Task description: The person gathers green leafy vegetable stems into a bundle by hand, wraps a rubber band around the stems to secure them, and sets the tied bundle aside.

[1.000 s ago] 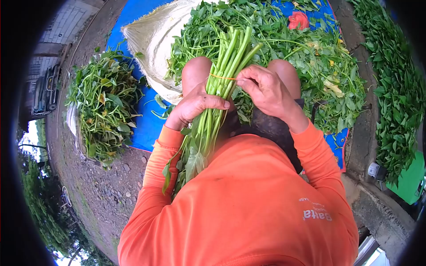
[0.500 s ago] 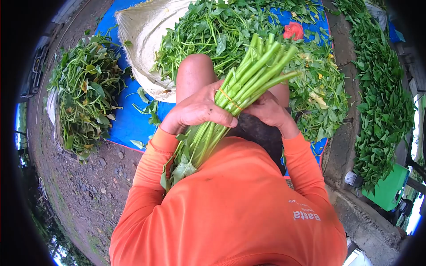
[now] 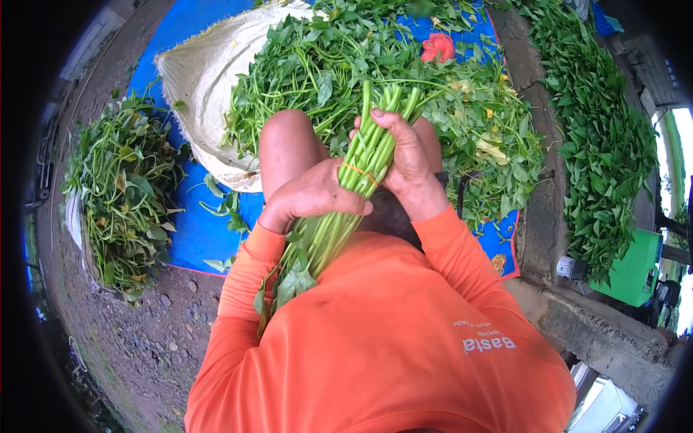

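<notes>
A bundle of green stems (image 3: 372, 148) is held in front of my knees, cut ends away from me and leaves toward my lap. An orange rubber band (image 3: 359, 172) runs around its middle. My left hand (image 3: 315, 193) is wrapped round the stems just below the band, thumb across the front. Above the band, my right hand (image 3: 411, 162) grips the stems from the right side, its thumb near the cut ends. Beyond the bundle lies a heap of leafy stems (image 3: 325, 72), partly on a pale woven sack (image 3: 209, 86).
A blue tarp (image 3: 195, 231) lies under the heaps. On the left stands another leafy pile (image 3: 123, 195). A red plastic piece (image 3: 437, 47) rests on the greens. Farther right are a long row of leaves (image 3: 595, 144), a concrete edge (image 3: 592, 339) and a green container (image 3: 635, 268).
My right hand has left the band, passed behind the bundle and now grips its upper stems. The bundle tilted right, then came back more upright. The view has shifted.
</notes>
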`<state>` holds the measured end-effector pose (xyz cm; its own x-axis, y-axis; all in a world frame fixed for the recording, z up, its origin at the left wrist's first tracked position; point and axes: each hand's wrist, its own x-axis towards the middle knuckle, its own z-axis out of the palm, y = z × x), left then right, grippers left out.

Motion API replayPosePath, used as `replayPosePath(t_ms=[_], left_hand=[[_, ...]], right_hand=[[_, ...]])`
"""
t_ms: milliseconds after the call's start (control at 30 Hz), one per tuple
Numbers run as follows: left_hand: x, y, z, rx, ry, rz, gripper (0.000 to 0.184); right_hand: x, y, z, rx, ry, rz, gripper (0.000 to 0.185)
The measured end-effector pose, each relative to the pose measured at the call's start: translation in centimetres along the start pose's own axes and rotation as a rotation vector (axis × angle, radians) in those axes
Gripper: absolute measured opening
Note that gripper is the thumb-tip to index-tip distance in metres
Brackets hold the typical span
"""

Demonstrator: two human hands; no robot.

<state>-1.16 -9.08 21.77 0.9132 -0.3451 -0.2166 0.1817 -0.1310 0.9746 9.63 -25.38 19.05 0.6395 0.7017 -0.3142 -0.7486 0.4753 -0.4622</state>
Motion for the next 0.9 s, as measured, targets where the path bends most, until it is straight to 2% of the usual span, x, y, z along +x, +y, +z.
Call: replayPosePath(t_ms=[67, 167, 233, 267, 300, 333, 400, 433, 467, 500, 533, 567, 600, 667, 700, 733, 767, 800, 900], left_hand=[[-1.0, 1.1, -0.2, -0.088, 0.044, -0.054, 0.078], [-3.5, 5.8, -1.8, 0.205, 0.345, 0.180, 0.072], [-3.0, 9.1, -2.3, 0.065, 0.351, 0.192, 0.070], [-3.5, 11.3, -5.2, 0.133, 0.308, 0.110, 0.069], [-3.6, 12.5, -7.4, 0.122, 0.316, 0.206, 0.067], [-3.8, 14.1, -9.1, 0.028, 0.329, 0.269, 0.067], [-4.0, 17.9, -11.8, -0.110, 0.330, 0.425, 0.068], [-3.6, 19.5, -12.7, -0.166, 0.312, 0.503, 0.070], [-2.9, 20.9, -13.2, -0.229, 0.278, 0.578, 0.071], [-1.6, 22.3, -13.3, -0.194, 0.369, 0.674, 0.068], [0.1, 23.5, -13.1, -0.167, 0.455, 0.771, 0.064], [1.3, 24.6, -12.8, -0.150, 0.542, 0.864, 0.061], [1.7, 25.7, -12.0, 0.022, 0.691, 0.896, 0.066], [2.2, 26.3, -11.3, 0.105, 0.758, 0.888, 0.072], [2.6, 26.7, -11.4, 0.153, 0.800, 0.892, 0.075], [4.6, 26.0, -11.7, 0.108, 0.783, 0.934, 0.070], [4.4, 26.7, -8.9, 0.238, 0.761, 0.976, 0.061], [4.8, 26.7, -8.7, 0.187, 0.752, 0.966, 0.054], [3.9, 26.6, -9.8, 0.165, 0.659, 0.863, 0.041]], right_hand=[[-0.8, -0.7, 2.3, -0.146, 0.048, -0.093, 0.030], [0.1, -1.8, 7.4, -0.268, -0.004, -0.314, 0.031], [0.9, -3.9, 12.2, -0.453, -0.237, -0.412, 0.033], [2.1, -5.8, 14.1, -0.444, -0.477, -0.457, 0.034], [2.7, -7.6, 15.7, -0.332, -0.671, -0.456, 0.055], [-0.3, -8.2, 20.4, -0.327, -0.425, -0.533, 0.067], [-2.4, -9.5, 24.3, -0.453, -0.366, -0.589, 0.081], [-0.4, -10.9, 22.4, -0.598, -0.535, -0.568, 0.083], [1.1, -11.0, 21.6, -0.745, -0.617, -0.643, 0.089], [2.7, -11.2, 20.8, -0.878, -0.698, -0.730, 0.096], [4.1, -10.1, 21.0, -1.005, -0.697, -0.917, 0.106], [4.1, -10.7, 21.4, -1.085, -0.677, -0.983, 0.113], [4.0, -11.3, 21.9, -1.163, -0.653, -1.051, 0.119], [2.6, -13.4, 22.5, -1.216, -0.581, -0.944, 0.125], [2.0, -13.5, 22.6, -1.346, -0.416, -1.043, 0.117], [1.4, -12.7, 22.4, -1.460, -0.242, -1.136, 0.110], [0.9, -12.3, 22.2, -1.458, -0.276, -1.186, 0.110], [0.4, -11.9, 22.0, -1.457, -0.311, -1.235, 0.111], [-2.0, -14.4, 21.0, -1.674, -0.366, -0.886, 0.124]])
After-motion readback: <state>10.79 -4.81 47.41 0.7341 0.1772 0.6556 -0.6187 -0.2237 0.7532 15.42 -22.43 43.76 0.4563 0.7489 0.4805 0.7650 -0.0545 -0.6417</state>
